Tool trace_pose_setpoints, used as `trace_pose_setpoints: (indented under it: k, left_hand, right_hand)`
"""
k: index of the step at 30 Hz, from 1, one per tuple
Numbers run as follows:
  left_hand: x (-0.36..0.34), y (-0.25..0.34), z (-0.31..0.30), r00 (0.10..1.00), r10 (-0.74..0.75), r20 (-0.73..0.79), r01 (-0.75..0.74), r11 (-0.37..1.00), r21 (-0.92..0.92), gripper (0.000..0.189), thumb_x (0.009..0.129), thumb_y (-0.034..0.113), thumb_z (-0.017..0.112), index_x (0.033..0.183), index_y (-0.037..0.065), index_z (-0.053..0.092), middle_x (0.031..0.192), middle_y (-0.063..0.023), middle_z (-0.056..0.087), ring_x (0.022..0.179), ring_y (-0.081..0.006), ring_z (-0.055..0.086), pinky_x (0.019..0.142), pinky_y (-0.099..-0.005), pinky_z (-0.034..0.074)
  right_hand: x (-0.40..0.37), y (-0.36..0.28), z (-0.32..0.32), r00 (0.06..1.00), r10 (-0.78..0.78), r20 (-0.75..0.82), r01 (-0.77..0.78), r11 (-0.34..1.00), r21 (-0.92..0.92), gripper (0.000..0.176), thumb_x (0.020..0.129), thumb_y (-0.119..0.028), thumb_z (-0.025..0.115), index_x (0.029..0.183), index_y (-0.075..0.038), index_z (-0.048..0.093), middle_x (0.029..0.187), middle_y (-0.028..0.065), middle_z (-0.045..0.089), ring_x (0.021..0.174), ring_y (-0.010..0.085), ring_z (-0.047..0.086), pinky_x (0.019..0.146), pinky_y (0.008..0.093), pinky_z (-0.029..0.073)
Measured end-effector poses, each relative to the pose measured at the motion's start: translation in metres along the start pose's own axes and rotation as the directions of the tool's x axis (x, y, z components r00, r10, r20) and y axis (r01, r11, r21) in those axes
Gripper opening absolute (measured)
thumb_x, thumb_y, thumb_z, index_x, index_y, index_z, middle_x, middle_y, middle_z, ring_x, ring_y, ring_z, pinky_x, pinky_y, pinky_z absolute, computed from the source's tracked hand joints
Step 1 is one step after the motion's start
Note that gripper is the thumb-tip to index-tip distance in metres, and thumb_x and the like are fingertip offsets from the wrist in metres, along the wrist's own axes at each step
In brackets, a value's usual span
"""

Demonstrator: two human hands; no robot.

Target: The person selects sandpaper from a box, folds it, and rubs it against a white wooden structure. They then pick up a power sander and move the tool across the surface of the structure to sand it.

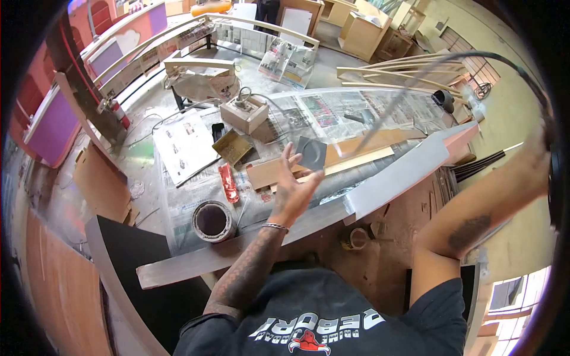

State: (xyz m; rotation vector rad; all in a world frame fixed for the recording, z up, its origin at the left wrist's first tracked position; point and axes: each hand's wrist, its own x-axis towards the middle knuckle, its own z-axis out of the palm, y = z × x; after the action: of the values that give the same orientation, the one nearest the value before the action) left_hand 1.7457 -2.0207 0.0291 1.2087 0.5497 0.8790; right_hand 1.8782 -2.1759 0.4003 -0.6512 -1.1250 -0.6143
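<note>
My left hand (295, 190), on a tattooed forearm with a bracelet, holds a dark grey square pad (312, 153) at its fingertips, above the newspaper-covered table (199, 216). Some of its fingers point upward. My right arm is raised at the right, and my right hand (539, 151) is blurred at the frame edge near a black cable (504, 57); its fingers are hidden. Below the left hand runs a long grey board (243, 243), with a light grey panel (398, 172) at its right end. Wooden strips (350, 155) lie beyond the pad.
An open can (214, 222) stands near the board's left part. Around it are a red object (228, 183), a brownish square tray (232, 147), a wooden block (244, 114) and printed sheets (183, 145). Curved wooden frames (404, 72) and cabinets (359, 34) are farther back.
</note>
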Motion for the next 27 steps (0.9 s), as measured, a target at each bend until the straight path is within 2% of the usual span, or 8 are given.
trace_pose_setpoints:
  k: [3, 6, 12, 14, 17, 20, 24, 27]
  left_hand:
    - [0.009, -0.018, 0.025, 0.943, 0.331, 0.015, -0.325, 0.917, 0.232, 0.092, 0.084, 0.026, 0.080, 0.155, 0.009, 0.025, 0.151, -0.0301, 0.029, 0.126, -0.0370, 0.051, 0.097, -0.0429, 0.052]
    - [0.024, -0.034, 0.054, 0.896, 0.415, 0.158, -0.418, 0.669, 0.615, 0.081, 0.090, 0.029, 0.076, 0.155, 0.014, 0.030, 0.154, -0.0296, 0.024, 0.127, -0.0338, 0.053, 0.086, -0.0352, 0.057]
    - [0.036, -0.044, 0.083, 0.941, 0.283, 0.188, -0.331, 0.885, 0.326, 0.032, 0.094, 0.030, 0.070, 0.114, 0.006, 0.068, 0.147, -0.0253, 0.041, 0.111, -0.0279, 0.062, 0.079, -0.0351, 0.056]
    - [0.043, -0.044, 0.077, 0.953, 0.296, 0.066, -0.299, 0.882, 0.363, 0.033, 0.090, 0.026, 0.073, 0.114, 0.005, 0.067, 0.145, -0.0288, 0.042, 0.128, -0.0421, 0.050, 0.102, -0.0458, 0.045]
    - [0.067, -0.049, 0.065, 0.908, 0.419, -0.005, -0.367, 0.800, 0.475, 0.040, 0.089, 0.031, 0.075, 0.114, 0.001, 0.065, 0.138, -0.0299, 0.048, 0.126, -0.0428, 0.051, 0.102, -0.0451, 0.045]
    - [0.076, -0.031, 0.047, 0.937, 0.343, -0.060, -0.271, 0.826, 0.493, 0.049, 0.086, 0.038, 0.076, 0.115, 0.000, 0.064, 0.130, -0.0294, 0.055, 0.124, -0.0417, 0.053, 0.101, -0.0446, 0.045]
    - [0.077, 0.002, 0.018, 0.932, 0.355, -0.070, -0.255, 0.781, 0.570, 0.064, 0.083, 0.049, 0.077, 0.119, 0.000, 0.060, 0.115, -0.0264, 0.066, 0.111, -0.0401, 0.063, 0.093, -0.0453, 0.050]
    - [0.073, 0.020, -0.006, 0.985, 0.154, -0.073, -0.071, 0.763, 0.642, 0.066, 0.089, 0.053, 0.071, 0.121, -0.003, 0.058, 0.101, -0.0223, 0.072, 0.094, -0.0351, 0.071, 0.081, -0.0448, 0.055]
  right_hand:
    - [0.046, -0.027, -0.036, 0.979, -0.121, -0.162, 0.158, 0.958, 0.240, 0.037, 0.105, -0.041, 0.045, 0.124, -0.010, 0.055, 0.107, 0.0127, 0.062, 0.086, 0.0195, 0.065, 0.059, 0.0313, 0.057]
    - [0.071, -0.061, -0.073, 0.989, -0.100, 0.106, 0.052, 0.923, 0.381, 0.037, 0.104, -0.040, 0.049, 0.128, -0.012, 0.053, 0.111, 0.0130, 0.063, 0.090, 0.0233, 0.066, 0.063, 0.0344, 0.057]
    - [0.067, -0.111, -0.098, 0.950, -0.308, -0.049, 0.312, 0.945, 0.095, 0.061, 0.099, -0.045, 0.058, 0.146, -0.014, 0.034, 0.116, 0.0126, 0.063, 0.095, 0.0275, 0.066, 0.069, 0.0383, 0.057]
    - [0.058, -0.126, -0.111, 0.916, -0.401, -0.029, 0.392, 0.906, -0.160, 0.069, 0.097, -0.047, 0.060, 0.150, -0.014, 0.028, 0.117, 0.0128, 0.063, 0.096, 0.0280, 0.066, 0.070, 0.0399, 0.058]
    - [0.039, -0.145, -0.150, 0.771, -0.586, 0.250, 0.530, 0.373, -0.761, 0.081, 0.095, -0.050, 0.062, 0.155, -0.016, 0.019, 0.119, 0.0132, 0.063, 0.097, 0.0288, 0.066, 0.073, 0.0422, 0.058]
    - [0.004, -0.168, -0.206, 0.539, -0.511, 0.670, 0.562, -0.374, -0.737, 0.094, 0.093, -0.053, 0.065, 0.160, -0.017, 0.011, 0.120, 0.0135, 0.063, 0.099, 0.0296, 0.066, 0.076, 0.0446, 0.058]
    - [-0.066, -0.226, -0.316, 0.833, -0.395, 0.388, 0.233, -0.386, -0.893, 0.021, 0.084, -0.017, 0.076, 0.091, 0.002, 0.070, 0.091, 0.0100, 0.073, 0.073, 0.0193, 0.070, 0.062, 0.0328, 0.055]
    - [-0.129, -0.226, -0.325, 0.891, -0.304, 0.336, 0.185, -0.431, -0.883, 0.033, 0.087, -0.015, 0.073, 0.111, 0.006, 0.062, 0.105, 0.0157, 0.069, 0.084, 0.0258, 0.070, 0.069, 0.0353, 0.058]
